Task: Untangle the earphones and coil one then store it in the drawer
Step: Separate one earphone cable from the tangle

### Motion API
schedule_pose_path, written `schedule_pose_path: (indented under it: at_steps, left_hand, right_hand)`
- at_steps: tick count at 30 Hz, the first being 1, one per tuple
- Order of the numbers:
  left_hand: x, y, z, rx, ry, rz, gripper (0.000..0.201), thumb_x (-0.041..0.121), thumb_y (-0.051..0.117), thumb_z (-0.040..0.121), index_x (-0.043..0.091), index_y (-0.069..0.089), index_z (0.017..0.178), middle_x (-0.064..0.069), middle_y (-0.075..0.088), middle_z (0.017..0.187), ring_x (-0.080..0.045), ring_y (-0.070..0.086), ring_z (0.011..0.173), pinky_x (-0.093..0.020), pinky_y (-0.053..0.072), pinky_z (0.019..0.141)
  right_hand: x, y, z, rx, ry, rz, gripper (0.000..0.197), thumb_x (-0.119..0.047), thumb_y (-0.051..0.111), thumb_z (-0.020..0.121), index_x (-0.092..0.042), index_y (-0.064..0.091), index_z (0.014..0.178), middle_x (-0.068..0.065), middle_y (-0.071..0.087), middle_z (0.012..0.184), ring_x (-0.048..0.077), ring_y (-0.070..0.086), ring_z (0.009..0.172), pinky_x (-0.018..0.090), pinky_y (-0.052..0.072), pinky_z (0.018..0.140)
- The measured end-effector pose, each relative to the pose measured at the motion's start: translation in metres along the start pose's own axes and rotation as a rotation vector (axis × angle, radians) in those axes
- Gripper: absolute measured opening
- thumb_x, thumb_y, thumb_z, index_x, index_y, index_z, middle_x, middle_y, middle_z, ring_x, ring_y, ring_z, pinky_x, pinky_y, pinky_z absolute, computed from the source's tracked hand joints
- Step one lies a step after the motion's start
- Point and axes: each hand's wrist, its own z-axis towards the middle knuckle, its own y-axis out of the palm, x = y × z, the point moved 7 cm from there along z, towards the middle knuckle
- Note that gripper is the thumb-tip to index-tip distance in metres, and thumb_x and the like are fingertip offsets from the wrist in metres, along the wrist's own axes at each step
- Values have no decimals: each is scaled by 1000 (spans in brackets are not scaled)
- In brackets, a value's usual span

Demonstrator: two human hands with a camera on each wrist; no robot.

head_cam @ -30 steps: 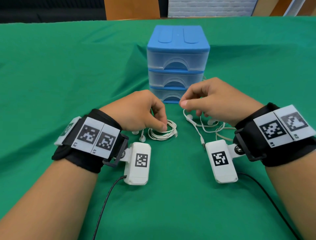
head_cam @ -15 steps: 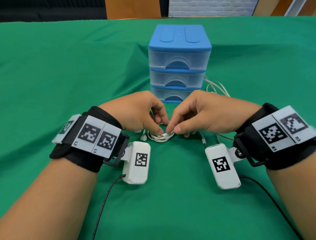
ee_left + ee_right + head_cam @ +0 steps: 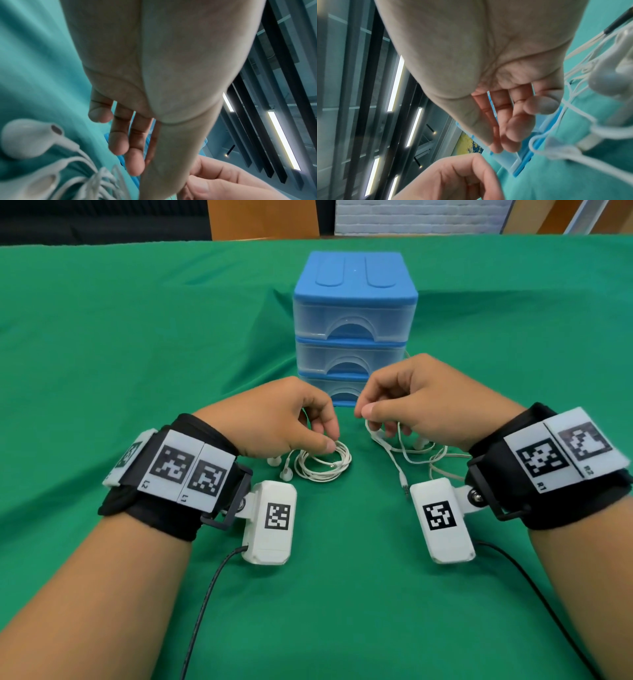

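All three drawers of the drawer unit (image 3: 354, 313), at 12 o'clock, are closed, so the light unit could be dragged when one is pulled. Whether anything is gripped by the curled right hand (image 3: 424, 402) cannot be told, and the loose earphone (image 3: 419, 444) beneath it, at the coil's 3 o'clock, could be snagged. The coiled earphone (image 3: 322, 475) is pinched at its 12 o'clock rim by the left hand (image 3: 270, 419), and its untied loops could be sprung apart when lifted.

Even, bright overhead light in the head view; soft shadows lie on the green bench (image 3: 102, 344), with wide-angle stretch toward the near corners. Wrist views look pale and cool, ceiling light strips (image 3: 283, 140) glaring, the near earbud (image 3: 29, 138) blurred.
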Motion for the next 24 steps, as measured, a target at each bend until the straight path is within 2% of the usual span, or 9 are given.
schedule_pose_path:
  at_steps: [2,5,8,10,12,16,20,22,24]
  left_hand:
    - [2,-3,0,33,14,-13,6,24,79,84,25,73,84,12,66,74,-7,57,68,-38,52,78]
    - [3,-8,-1,98,28,-41,6,22,74,88,23,72,83,9,64,75,-9,54,68,-35,51,75]
    - [5,-13,-2,170,42,-74,6,20,73,89,23,71,84,7,62,74,-11,51,67,-29,46,69]
    - [6,-16,-2,220,42,-79,5,20,72,89,23,71,85,10,61,71,-8,49,63,-23,42,63]
    - [10,-17,-2,240,43,-58,5,21,72,90,24,71,86,9,61,73,-7,48,61,-20,39,60]
    - [21,-19,-3,227,46,-4,4,23,71,90,26,70,87,2,68,83,-4,51,61,-17,42,61]
    - [31,-17,-1,184,48,6,2,26,71,90,28,70,91,2,71,90,-8,58,70,-27,50,73]
    - [33,-10,2,113,39,14,7,28,71,90,31,70,96,3,71,93,-8,58,73,-29,51,79]
    - [34,0,6,4,18,50,13,33,69,91,36,69,104,7,71,96,-7,60,78,-32,52,86]
  right_hand:
    - [3,-9,-1,40,26,-28,6,-10,70,88,-10,72,83,2,70,67,12,60,56,22,45,52]
    - [5,-22,-4,61,70,-147,8,-18,76,84,-14,72,79,-4,66,62,12,61,56,18,44,52]
    - [7,-25,-8,-8,159,-367,23,-38,81,79,-17,71,76,-7,64,63,11,60,57,24,45,58]
    - [10,-21,-11,-91,227,-498,33,-48,82,75,-16,71,77,-3,68,69,11,61,62,28,48,61]
    - [10,-16,-12,-157,256,-594,33,-45,83,75,-14,72,78,1,71,75,16,61,69,32,51,67]
    - [7,-11,-12,-194,262,-670,7,-16,77,78,-10,74,79,5,74,80,23,67,78,34,56,70]
    - [8,-8,-12,-197,298,-704,38,-37,80,78,-1,73,87,11,70,77,25,59,71,35,53,69]
    - [7,-6,-10,-202,285,-722,29,-29,78,79,-2,74,88,14,74,88,26,62,77,39,57,77]
    - [7,-7,-10,-182,279,-704,19,-21,75,79,-4,74,87,14,74,90,25,62,79,40,58,79]
